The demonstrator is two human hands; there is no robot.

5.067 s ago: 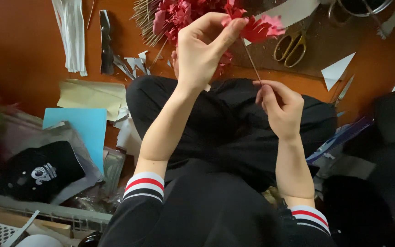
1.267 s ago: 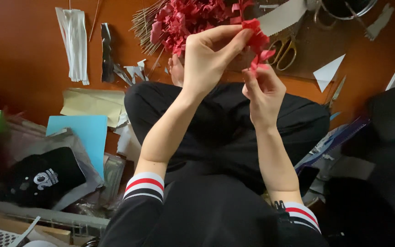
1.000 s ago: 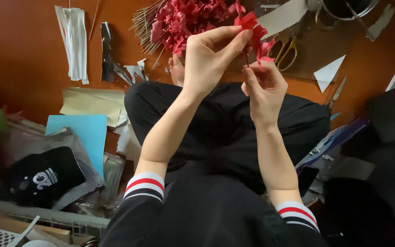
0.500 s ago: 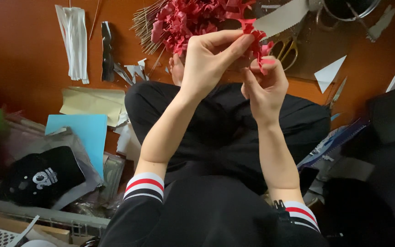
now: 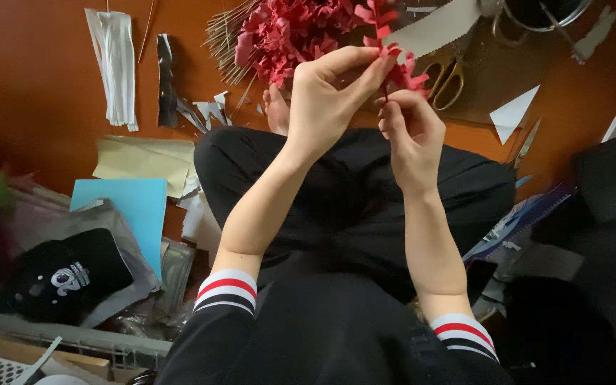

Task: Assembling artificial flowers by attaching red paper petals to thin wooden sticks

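Nearest the camera, two dark sleeves with red and white striped cuffs (image 5: pixel 226 289) are seen, and beyond them the crossed legs in black trousers (image 5: pixel 351 185) of a person seated on the floor (image 5: pixel 30 78).

Both hands are raised over the lap. The right hand (image 5: pixel 411 135) is closed in a narrow grip around a thin stick (image 5: pixel 385 91), which is held roughly upright, with its long axis running away from the body. The left hand (image 5: pixel 322 100) is set just beside and slightly above it; its thumb and forefinger are pinched on a fringed red paper strip (image 5: pixel 397 60). The strip lies at the upper end of the stick, directly above the right grip and to the right of the left fingertips. The left hand is the nearer one to the strip; the right hand is below it, on the stick.

Farther out on the floor, a heap of red paper flowers (image 5: pixel 286 32) on thin sticks is seen just beyond the hands. Yellow-handled scissors (image 5: pixel 443 75) lie to the right of the heap, and a white paper triangle (image 5: pixel 513 113) farther right. To the left, a blue sheet (image 5: pixel 133 210), a cream sheet (image 5: pixel 144 157) and a white folded strip (image 5: pixel 117 64) are laid well apart from the hands.
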